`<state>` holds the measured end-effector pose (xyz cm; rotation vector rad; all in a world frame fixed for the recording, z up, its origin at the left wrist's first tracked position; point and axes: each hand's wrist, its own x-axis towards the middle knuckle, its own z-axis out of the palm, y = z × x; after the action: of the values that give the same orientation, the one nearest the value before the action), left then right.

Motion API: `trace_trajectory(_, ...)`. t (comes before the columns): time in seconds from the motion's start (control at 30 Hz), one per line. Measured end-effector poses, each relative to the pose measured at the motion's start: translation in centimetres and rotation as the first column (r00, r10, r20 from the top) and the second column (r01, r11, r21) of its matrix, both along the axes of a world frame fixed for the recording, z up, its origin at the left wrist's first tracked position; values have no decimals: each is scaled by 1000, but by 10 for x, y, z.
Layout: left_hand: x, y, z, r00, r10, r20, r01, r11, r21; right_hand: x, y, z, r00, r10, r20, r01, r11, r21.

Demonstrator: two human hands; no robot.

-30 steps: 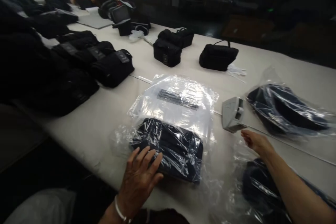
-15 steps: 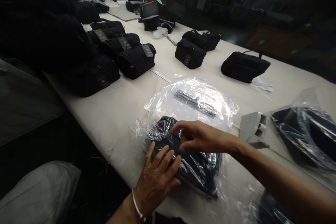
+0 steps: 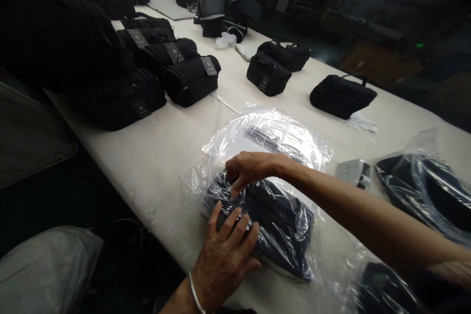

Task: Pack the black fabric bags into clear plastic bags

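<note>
A dark navy bag (image 3: 275, 211) lies inside a clear plastic bag (image 3: 195, 179) on the table in front of me. My left hand (image 3: 230, 255), with a bracelet at the wrist, rests on its near side, fingers spread over the plastic. My right hand (image 3: 248, 169) reaches across to the upper left part of the wrapped bag. Its fingers are curled with the thumb close to them, gripping the plastic; the fingertips are partly hidden. Beyond the bag, a flat stretch of plastic with a printed label box (image 3: 272, 142) spreads over the table.
Black bags with hang tags (image 3: 191, 78) are grouped at the left, beside a tall dark pile (image 3: 55, 44). More black bags (image 3: 268, 73) stand farther back. A tape dispenser (image 3: 353, 171) and another plastic-wrapped bag (image 3: 423, 186) are at the right. Two people sit at the far end.
My right hand has moved left and away from me along the wrapped bag, its fingers closing. My left hand stays spread on the plastic. The view has shifted slightly.
</note>
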<state>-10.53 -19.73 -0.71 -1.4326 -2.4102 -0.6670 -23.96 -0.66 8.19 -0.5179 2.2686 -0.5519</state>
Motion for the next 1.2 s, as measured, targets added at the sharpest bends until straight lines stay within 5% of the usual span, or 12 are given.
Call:
trace_trajectory(0.13, -4, -2, 4, 1000, -14, 13, 13, 999, 33, 16, 21, 20, 964, -188, 187, 240, 920, -309)
trace_trajectory(0.23, -11, -7, 8, 1000, 14, 24, -17, 995, 103, 42, 27, 30, 859, -225, 460, 470, 704, -533)
trace_trajectory(0.37, -24, -15, 12, 991, 115, 76, -128, 971, 204, 85, 21, 27, 675, -142, 724, 708, 401, -581)
trace_trajectory(0.5, -36, -19, 9, 988, 117, 101, -139, 959, 247, 108, 9, 7, 628, -119, 769, 770, 235, -593)
trace_trajectory(0.77, -44, -21, 4, 989, 106, 104, -130, 954, 270, 100, 5, -39, 579, -287, 763, 812, 291, -507)
trace_trajectory(1.07, -43, -18, -4, 980, 178, 86, -191, 964, 184, 103, 2, -40, 567, -314, 761, 821, 293, -491)
trace_trajectory(1.13, -42, -15, -3, 976, 201, 88, -214, 959, 185, 104, 0, -38, 590, -339, 733, 804, 332, -494)
trace_trajectory(1.2, -40, -13, -1, 970, 224, 97, -239, 951, 196, 106, -1, -36, 664, -421, 618, 746, 439, -501)
